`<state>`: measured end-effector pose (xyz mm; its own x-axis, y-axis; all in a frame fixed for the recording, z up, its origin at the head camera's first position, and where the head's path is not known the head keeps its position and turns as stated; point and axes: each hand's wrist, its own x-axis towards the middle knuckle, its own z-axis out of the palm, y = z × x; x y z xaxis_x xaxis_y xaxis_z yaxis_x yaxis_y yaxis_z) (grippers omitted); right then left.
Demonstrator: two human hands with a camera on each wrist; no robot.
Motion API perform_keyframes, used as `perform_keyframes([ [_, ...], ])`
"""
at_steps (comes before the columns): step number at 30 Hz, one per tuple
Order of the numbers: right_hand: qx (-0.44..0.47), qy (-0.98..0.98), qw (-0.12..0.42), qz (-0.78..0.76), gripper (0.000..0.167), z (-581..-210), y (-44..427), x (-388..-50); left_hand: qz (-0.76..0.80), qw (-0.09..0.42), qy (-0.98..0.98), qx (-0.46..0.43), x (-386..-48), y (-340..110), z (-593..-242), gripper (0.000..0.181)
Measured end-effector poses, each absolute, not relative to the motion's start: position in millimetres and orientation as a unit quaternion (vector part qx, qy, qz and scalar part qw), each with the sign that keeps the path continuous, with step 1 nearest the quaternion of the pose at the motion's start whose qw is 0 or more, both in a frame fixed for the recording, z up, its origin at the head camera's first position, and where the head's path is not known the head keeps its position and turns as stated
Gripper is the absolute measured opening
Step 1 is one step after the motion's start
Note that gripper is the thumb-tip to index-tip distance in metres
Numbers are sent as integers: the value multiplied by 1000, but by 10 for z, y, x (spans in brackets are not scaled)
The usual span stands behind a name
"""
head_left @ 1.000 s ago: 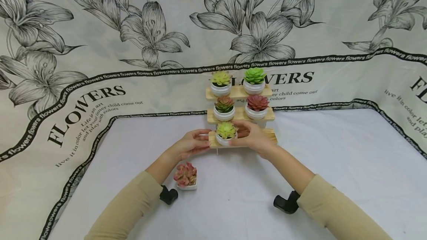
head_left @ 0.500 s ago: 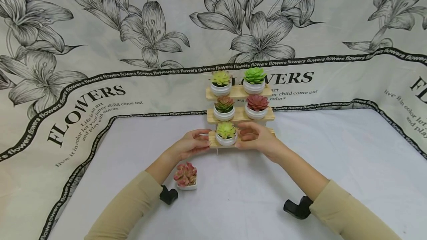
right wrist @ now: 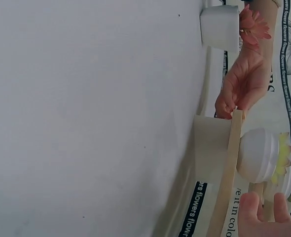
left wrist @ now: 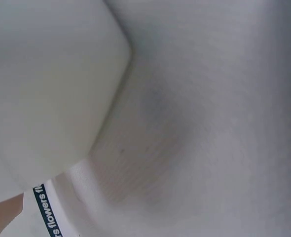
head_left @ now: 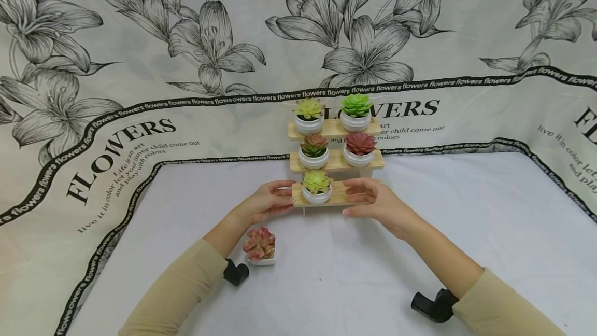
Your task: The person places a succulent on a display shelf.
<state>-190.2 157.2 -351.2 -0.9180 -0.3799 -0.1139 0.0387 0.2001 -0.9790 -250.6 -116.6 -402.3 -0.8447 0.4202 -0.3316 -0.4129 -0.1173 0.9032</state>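
A three-tier wooden plant stand (head_left: 338,162) stands at the back of the table. My left hand (head_left: 267,203) grips the left end of its bottom board (head_left: 337,195); the right wrist view shows those fingers at the board's end. On that board, towards the left, sits a yellow-green succulent in a white round pot (head_left: 316,189). To the right of this pot my right hand (head_left: 383,205) is in front of the board, fingers loosely bent and holding nothing. In the left wrist view a large white surface, likely the pink succulent's square pot (left wrist: 47,98), fills the left side.
Above are a reddish-green succulent (head_left: 314,152), a dark red one (head_left: 359,149), a yellow one (head_left: 309,116) and a bright green one (head_left: 356,113). A pink succulent (head_left: 260,246) stands near the left forearm. Black wrist devices (head_left: 435,306) are on both arms. Flower-printed cloth (head_left: 233,56) hangs behind.
My right hand has let go of the yellow-green succulent's pot and moved right, away from it. The pot stays on the bottom board. My left hand has not moved.
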Motion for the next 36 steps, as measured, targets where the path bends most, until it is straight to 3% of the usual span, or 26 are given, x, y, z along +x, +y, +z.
perform_keyframes([
  [23, -138, 724, 232, -634, 67, -3898, 1331, -1661, 741, 277, 612, -2, -2505, -1164, -4014, 56],
  [36, -167, 724, 235, -627, 63, -3975, 995, -1658, 739, 278, 613, 1, -2506, -1170, -4015, 56],
])
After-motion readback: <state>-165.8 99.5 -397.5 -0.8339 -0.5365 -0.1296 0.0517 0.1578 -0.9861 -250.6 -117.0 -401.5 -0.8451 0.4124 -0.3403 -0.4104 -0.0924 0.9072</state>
